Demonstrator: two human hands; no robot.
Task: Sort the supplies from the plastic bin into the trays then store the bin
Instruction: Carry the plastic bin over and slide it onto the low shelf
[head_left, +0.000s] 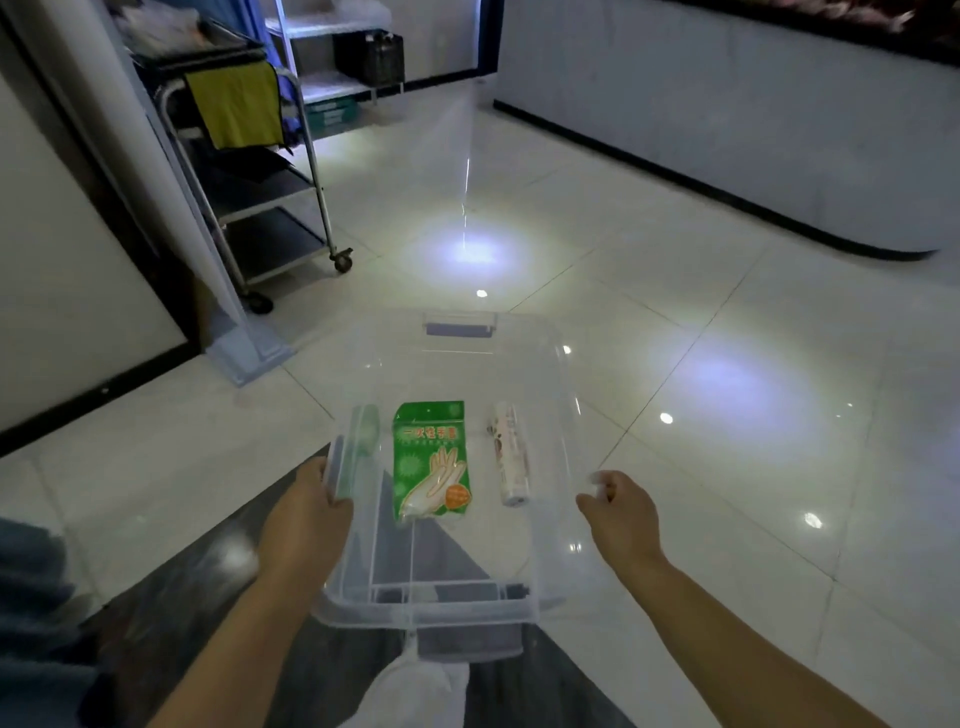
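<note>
A clear plastic bin (519, 332) is carried in front of me above a glossy tiled floor. My left hand (306, 512) grips its left rim. My right hand (621, 512) holds the right rim with curled fingers. Inside lie a green packet of disposable gloves (431, 460) in the middle, a white roll (510, 460) to its right, and a pale green roll (366, 431) against the left wall.
A metal wheeled cart (270, 208) with a yellow cloth (236, 104) stands at the left. Shelving with a dark crate (370, 57) is farther back. A white counter (753, 145) curves along the right. Open floor lies ahead.
</note>
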